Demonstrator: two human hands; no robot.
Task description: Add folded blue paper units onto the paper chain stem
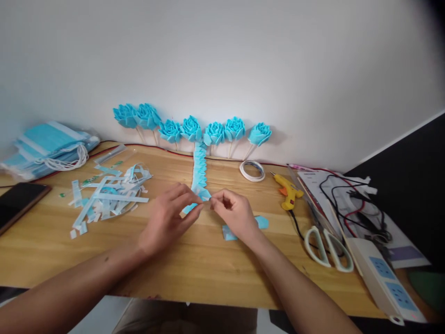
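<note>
A long strip of folded light-blue petals [200,169] runs down the wooden table [194,264] from the wall to my hands. My left hand [170,215] pinches the near end of that strip with thumb and fingers. My right hand [233,213] is closed in a pinch right beside it, on the same end of the strip. Loose light-blue pieces [262,222] lie under and just right of my right hand. Several finished blue fabric roses [191,128] on sticks lean against the white wall behind.
Cut mask scraps [107,195] lie at left, a stack of blue face masks [48,148] and a dark phone [19,199] farther left. A tape roll [252,170], yellow glue gun [288,190], scissors [327,246], power strip [385,278] and cables [351,199] crowd the right.
</note>
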